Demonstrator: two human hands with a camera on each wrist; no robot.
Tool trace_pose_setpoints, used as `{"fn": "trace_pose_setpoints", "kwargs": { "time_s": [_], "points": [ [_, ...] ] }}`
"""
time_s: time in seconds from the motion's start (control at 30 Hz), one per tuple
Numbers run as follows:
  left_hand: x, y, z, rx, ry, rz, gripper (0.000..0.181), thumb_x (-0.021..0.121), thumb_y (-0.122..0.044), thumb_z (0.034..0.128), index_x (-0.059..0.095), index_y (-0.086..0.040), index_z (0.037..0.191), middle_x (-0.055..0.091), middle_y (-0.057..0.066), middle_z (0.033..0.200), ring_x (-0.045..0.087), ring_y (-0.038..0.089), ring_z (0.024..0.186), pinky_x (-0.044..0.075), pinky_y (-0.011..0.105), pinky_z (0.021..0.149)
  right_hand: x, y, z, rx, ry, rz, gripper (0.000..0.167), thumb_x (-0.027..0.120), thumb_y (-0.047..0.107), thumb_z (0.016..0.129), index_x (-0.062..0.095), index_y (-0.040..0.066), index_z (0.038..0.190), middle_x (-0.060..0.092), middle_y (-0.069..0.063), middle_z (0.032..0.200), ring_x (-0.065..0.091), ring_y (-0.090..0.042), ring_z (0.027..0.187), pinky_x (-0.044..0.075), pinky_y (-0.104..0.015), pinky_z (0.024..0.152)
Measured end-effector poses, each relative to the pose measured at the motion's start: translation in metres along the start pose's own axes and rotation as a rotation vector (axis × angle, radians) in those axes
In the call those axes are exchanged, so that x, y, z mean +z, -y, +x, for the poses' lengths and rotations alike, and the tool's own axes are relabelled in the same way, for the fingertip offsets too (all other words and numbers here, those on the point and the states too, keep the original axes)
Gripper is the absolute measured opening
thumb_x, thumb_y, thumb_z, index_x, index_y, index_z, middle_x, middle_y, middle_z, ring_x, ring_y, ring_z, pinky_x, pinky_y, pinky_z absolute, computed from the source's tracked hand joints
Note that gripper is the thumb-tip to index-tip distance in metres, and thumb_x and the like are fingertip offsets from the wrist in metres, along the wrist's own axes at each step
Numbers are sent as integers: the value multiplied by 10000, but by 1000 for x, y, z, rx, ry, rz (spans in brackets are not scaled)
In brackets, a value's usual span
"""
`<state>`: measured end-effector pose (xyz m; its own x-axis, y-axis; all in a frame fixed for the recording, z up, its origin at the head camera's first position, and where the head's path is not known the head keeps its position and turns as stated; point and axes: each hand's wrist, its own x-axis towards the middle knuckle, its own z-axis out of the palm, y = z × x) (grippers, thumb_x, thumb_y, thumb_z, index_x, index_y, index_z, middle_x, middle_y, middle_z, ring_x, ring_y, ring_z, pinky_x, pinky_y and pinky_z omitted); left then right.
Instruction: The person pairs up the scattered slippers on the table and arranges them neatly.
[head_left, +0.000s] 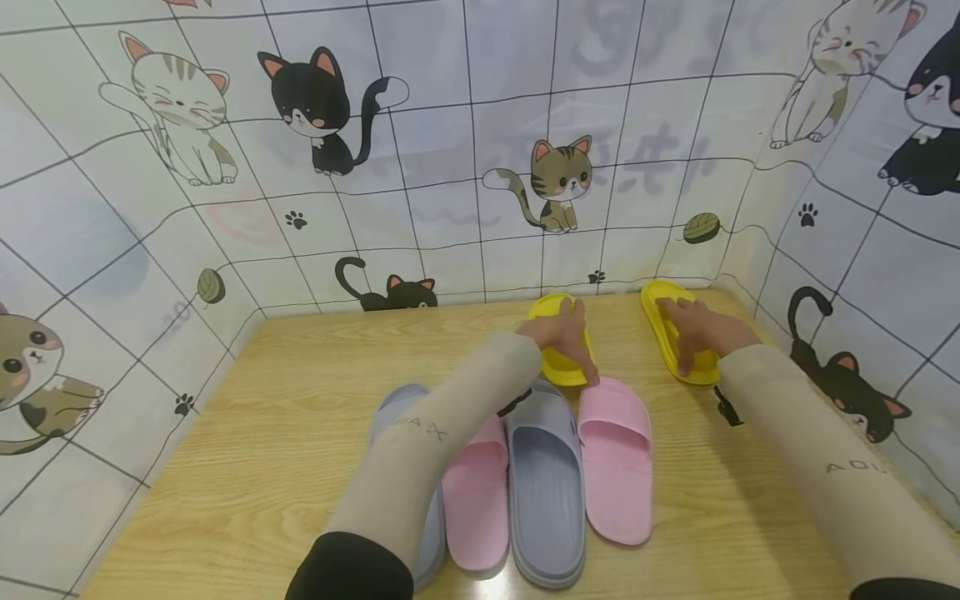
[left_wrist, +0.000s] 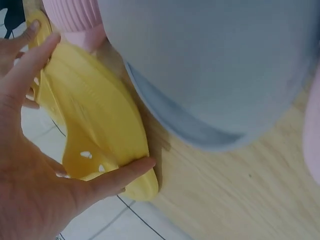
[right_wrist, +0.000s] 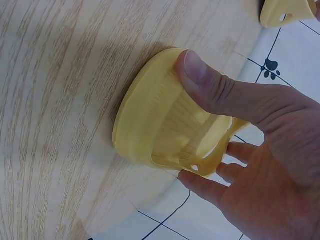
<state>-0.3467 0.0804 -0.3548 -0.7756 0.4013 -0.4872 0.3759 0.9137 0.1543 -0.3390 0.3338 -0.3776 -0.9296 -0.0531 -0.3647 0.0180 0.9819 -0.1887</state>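
Two yellow slippers lie near the wall. My left hand (head_left: 558, 333) (left_wrist: 45, 185) spans the left yellow slipper (head_left: 564, 368) (left_wrist: 107, 115), thumb against one side and a finger against the other. On the right yellow slipper (head_left: 702, 372) (right_wrist: 142, 115), my right hand (head_left: 697, 327) (right_wrist: 280, 150) has its thumb at one edge and its fingers at the opposite side by the strap. The palms partly cover both slippers in the head view.
A pink slipper (head_left: 618, 492) and a grey slipper (head_left: 546, 508) lie side by side nearer the front. Left of them are another pink slipper (head_left: 480, 517) and a grey one (head_left: 431, 550), partly under my left sleeve. A tiled cat-patterned wall (head_left: 450, 183) borders the wooden table (head_left: 300, 400).
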Motion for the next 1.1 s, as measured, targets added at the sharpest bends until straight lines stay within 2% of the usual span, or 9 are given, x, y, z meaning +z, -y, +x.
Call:
{"fn": "trace_pose_setpoints", "kwargs": {
  "time_s": [0.1, 0.2, 0.3, 0.47, 0.6, 0.7, 0.8, 1.0, 1.1],
  "points": [
    [3, -5, 0, -7, -27, -12, 1363, 811, -625, 778, -139, -203, 1659, -178, 54, 1748, 186, 266, 1614, 307, 439, 1272, 1, -3, 5, -10, -9, 1, 1339, 976, 123, 625, 102, 116, 1639, 57, -364, 1650, 78, -613, 1485, 280, -853, 1050],
    [7, -9, -1, -39, -55, -33, 1296, 785, -617, 810, -107, -230, 1666, -131, 53, 1757, 285, 317, 1575, 342, 457, 1252, 2, -5, 9, -18, -15, 2, 1355, 991, 138, 609, 106, 109, 1634, 68, -368, 1645, 91, -605, 1481, 286, -850, 1051],
    [11, -12, -2, -69, -88, -73, 1254, 776, -619, 816, -73, -268, 1669, -47, 59, 1762, 276, 348, 1572, 369, 489, 1230, 3, -6, 10, -18, -10, 1, 1366, 995, 147, 603, 102, 108, 1636, 55, -372, 1645, 84, -605, 1482, 284, -851, 1052],
    [17, -15, -4, -75, -131, -128, 1241, 786, -627, 801, -43, -304, 1666, 24, 77, 1760, 293, 327, 1563, 420, 502, 1190, 3, -7, 9, -20, -13, -7, 1376, 1001, 158, 594, 102, 108, 1635, 57, -378, 1640, 92, -609, 1478, 286, -852, 1048],
    [18, -20, -3, -80, -138, -157, 1229, 779, -629, 805, -50, -334, 1663, 26, 78, 1761, 311, 347, 1556, 444, 502, 1170, 3, -7, 10, -8, -12, -3, 1369, 994, 146, 603, 100, 114, 1640, 47, -371, 1648, 80, -606, 1486, 282, -851, 1052],
    [17, -25, -3, -93, -132, -172, 1231, 784, -622, 804, -50, -339, 1664, 31, 78, 1761, 380, 349, 1520, 466, 491, 1151, 3, -6, 11, -1, -8, 4, 1367, 989, 136, 609, 96, 117, 1644, 30, -366, 1654, 56, -603, 1496, 273, -848, 1059],
    [14, -30, -3, -118, -114, -167, 1227, 779, -633, 807, -47, -336, 1665, 78, 64, 1758, 409, 288, 1507, 468, 453, 1153, 2, -6, 11, -1, -5, 13, 1367, 988, 133, 608, 96, 120, 1645, 26, -366, 1656, 41, -602, 1500, 261, -847, 1068],
    [8, -40, -1, -133, -105, -173, 1222, 774, -664, 800, 3, -295, 1674, 383, -43, 1664, 464, 115, 1450, 461, 320, 1154, 0, -5, 6, -5, -1, 21, 1348, 973, 113, 624, 93, 120, 1646, 25, -365, 1657, 34, -596, 1505, 249, -852, 1072],
    [8, -46, 2, -136, -126, -200, 1239, 792, -665, 781, 24, -285, 1676, 399, -91, 1652, 470, 94, 1444, 440, 303, 1172, 0, -3, 2, -6, -2, 17, 1330, 960, 100, 639, 92, 117, 1646, 28, -362, 1658, 32, -593, 1506, 254, -851, 1069]
  ]
}}
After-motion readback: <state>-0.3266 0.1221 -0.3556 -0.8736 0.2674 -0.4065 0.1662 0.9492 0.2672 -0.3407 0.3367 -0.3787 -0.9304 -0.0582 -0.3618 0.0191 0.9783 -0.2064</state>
